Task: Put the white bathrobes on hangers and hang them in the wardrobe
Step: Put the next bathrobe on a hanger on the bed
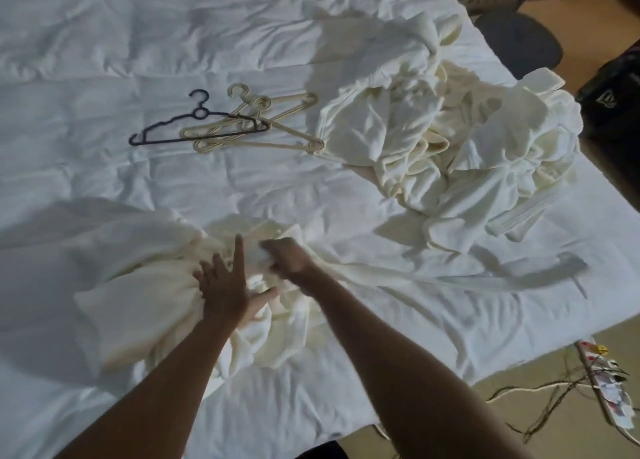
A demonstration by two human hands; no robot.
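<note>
Hangers lie in a loose cluster on the white bed cover (104, 77): one dark hanger (197, 126) overlapping a tangle of cream hangers (256, 126), at least three by the visible hooks, though the exact count cannot be told. Bathrobes are split in two lots: a heaped pile of white bathrobes (450, 129) near the bed's right edge, too crumpled to count, and a single white bathrobe (145, 278) bunched at the near side under the person's hands. That near robe looks soft, cream-white and deeply creased, with a long strip of its fabric trailing right across the cover. The left hand (223, 285) lies flat on the gathered cloth, its fingers straight and spread, index pointing away from the camera. The right hand (289, 256), slightly blurred, has its fingers curled around a fold of the same robe just beside the left. Both bare forearms reach in from the lower edge. Cables (540, 396) sprawl on the floor right of the bed.
</note>
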